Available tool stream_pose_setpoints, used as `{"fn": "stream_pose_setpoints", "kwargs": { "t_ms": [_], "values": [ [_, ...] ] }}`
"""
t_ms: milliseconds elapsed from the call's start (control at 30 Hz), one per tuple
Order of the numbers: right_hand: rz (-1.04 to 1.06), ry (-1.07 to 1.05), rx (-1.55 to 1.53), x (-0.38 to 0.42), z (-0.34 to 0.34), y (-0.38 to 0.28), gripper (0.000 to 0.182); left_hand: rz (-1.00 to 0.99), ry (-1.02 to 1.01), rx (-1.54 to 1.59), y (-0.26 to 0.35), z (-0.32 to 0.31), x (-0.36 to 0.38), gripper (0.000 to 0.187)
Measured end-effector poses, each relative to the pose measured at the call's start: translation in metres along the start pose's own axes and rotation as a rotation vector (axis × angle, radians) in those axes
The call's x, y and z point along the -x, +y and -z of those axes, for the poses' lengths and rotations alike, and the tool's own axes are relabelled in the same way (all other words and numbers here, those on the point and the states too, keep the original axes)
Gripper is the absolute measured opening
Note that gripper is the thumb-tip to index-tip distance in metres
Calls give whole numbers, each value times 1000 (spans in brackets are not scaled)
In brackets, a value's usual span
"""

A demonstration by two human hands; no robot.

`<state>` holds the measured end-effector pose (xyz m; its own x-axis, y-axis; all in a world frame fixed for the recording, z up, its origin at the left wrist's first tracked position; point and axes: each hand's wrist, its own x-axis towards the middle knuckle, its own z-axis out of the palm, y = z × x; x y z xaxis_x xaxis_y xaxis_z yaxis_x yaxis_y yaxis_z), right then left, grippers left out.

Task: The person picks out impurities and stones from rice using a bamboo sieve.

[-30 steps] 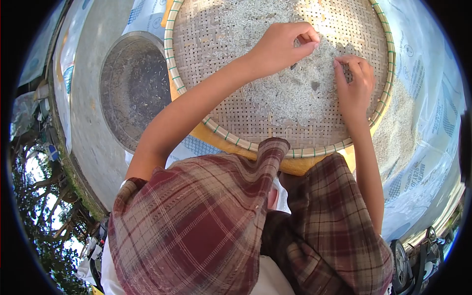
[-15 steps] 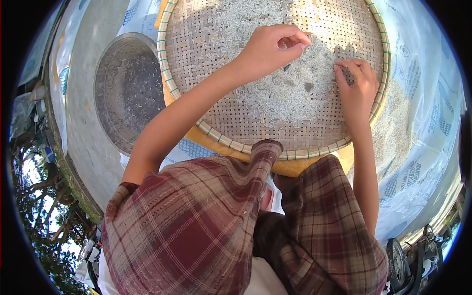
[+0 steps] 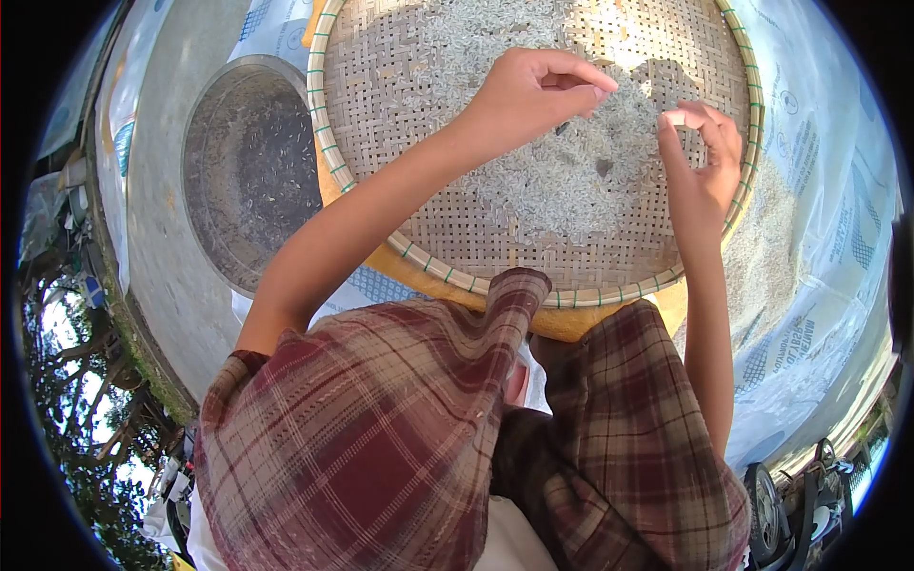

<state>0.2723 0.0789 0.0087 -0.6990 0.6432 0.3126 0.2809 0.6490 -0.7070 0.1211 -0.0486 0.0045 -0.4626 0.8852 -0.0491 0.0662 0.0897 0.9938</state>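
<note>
A round woven bamboo tray with a green-stitched rim lies in front of my knees. Pale rice grains are spread over its middle, and a small dark bit sits among them. My left hand is over the grains from the left, thumb and index finger pinched together. Above the tray's right side is my right hand, its thumb and index tips brought together and the other fingers curled. I cannot tell what, if anything, is between the fingertips of either hand.
A dark round basin with scattered grains stands left of the tray. Beneath the tray shows something yellow-orange. Printed plastic sheeting and more spread grain lie to the right. A parked two-wheeler is at lower right.
My right hand has lifted off the grains and its thumb and index tips have come closer together. My left hand has shifted slightly right, its fingers straighter.
</note>
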Motion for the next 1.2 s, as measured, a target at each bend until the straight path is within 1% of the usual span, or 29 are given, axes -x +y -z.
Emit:
{"fn": "stream_pose_setpoints", "kwargs": {
  "t_ms": [33, 67, 133, 267, 333, 467, 533, 600, 667, 700, 800, 833, 867, 900, 933, 967, 1000, 1033, 1067, 1133, 1200],
  "values": [
    [2, 3, -51, -2, 0, -6, 12, 75, -45, 95, 4, 0, 1, 20],
    [2, 1, -52, -4, -1, -13, 12, 77, -43, 95, 9, -2, 1, 20],
    [59, -18, -119, -7, -3, -25, 12, 174, -125, 273, 17, -7, 3, 20],
    [133, -49, -171, -7, -5, -33, 12, 174, -169, 311, 20, -9, 6, 23],
    [136, -66, -146, -8, -4, -34, 14, 198, -189, 548, 17, -8, 8, 25],
    [157, -69, -168, -6, -4, -39, 20, 237, -185, 647, 18, 4, 18, 26],
    [78, -28, -307, -4, -2, -38, 26, 243, -53, 557, 25, 24, 30, 25],
    [63, -46, -276, -2, 3, -32, 29, 189, 98, 391, 35, 51, 48, 26],
    [21, -93, -90, 4, 3, -22, 27, 195, 279, 461, 34, 83, 71, 26],
    [21, -96, -94, 7, 1, -18, 27, 225, 412, 426, 32, 97, 84, 26],
    [147, -202, 118, 19, -8, -9, 33, 302, 855, 324, 21, 131, 117, 24],
    [202, -228, 155, 23, -10, -6, 38, 311, 948, 274, 6, 149, 133, 28],
    [204, -229, 153, 25, -11, -7, 38, 320, 1039, 224, -6, 162, 146, 33],
    [262, -273, 257, 27, -11, -10, 42, 319, 1041, 223, -18, 170, 159, 33],
    [318, -315, 363, 29, -12, -12, 45, 419, 1126, -5, -25, 174, 167, 41],
    [317, -314, 362, 30, -13, -14, 45, 518, 1199, -238, -25, 173, 168, 50],
    [368, -365, 402, 31, -14, -16, 48, 518, 1197, -240, -25, 172, 167, 50],
    [418, -416, 442, 33, -15, -18, 50, 467, 1164, -506, -27, 167, 164, 56],
    [416, -419, 443, 33, -16, -21, 50, 412, 1119, -770, -26, 158, 160, 62],
    [446, -491, 433, 33, -18, -27, 53, 259, 1046, -947, -2, 125, 130, 62],
    [450, -500, 399, 32, -23, -30, 53, 23, 907, -1026, 4, 102, 109, 45]
  ]
}}
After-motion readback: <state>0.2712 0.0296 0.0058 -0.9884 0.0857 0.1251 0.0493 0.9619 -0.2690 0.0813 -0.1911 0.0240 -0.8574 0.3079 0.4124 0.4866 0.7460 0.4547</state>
